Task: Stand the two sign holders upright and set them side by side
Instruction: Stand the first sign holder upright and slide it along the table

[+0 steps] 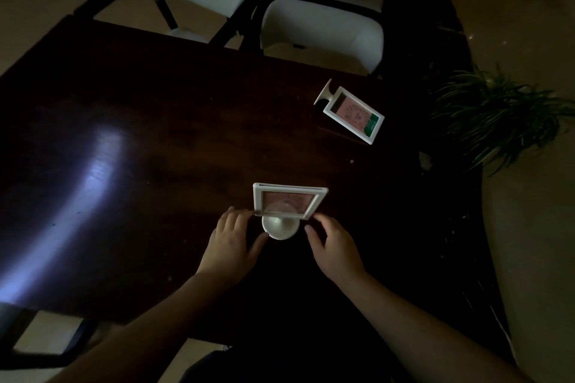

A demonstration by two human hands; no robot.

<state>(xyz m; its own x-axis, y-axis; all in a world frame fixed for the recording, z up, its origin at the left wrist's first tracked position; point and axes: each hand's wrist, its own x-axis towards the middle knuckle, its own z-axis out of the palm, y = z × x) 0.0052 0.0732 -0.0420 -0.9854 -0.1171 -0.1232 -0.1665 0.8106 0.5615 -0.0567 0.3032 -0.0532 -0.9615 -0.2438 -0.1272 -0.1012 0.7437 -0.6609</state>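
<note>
It looked like a dim restaurant or meeting room: a long dark wooden table (155,121), white padded chairs (320,31) drawn up along its far side, potted plants (497,121), and framed tabletop signs (351,112).

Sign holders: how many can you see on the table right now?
2. One sign holder stands upright between the left hand and right hand; the other sign holder lies flat near the table's far right edge. None seems hidden.

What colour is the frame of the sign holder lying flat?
White, in the head view: lying sign holder's frame.
</note>
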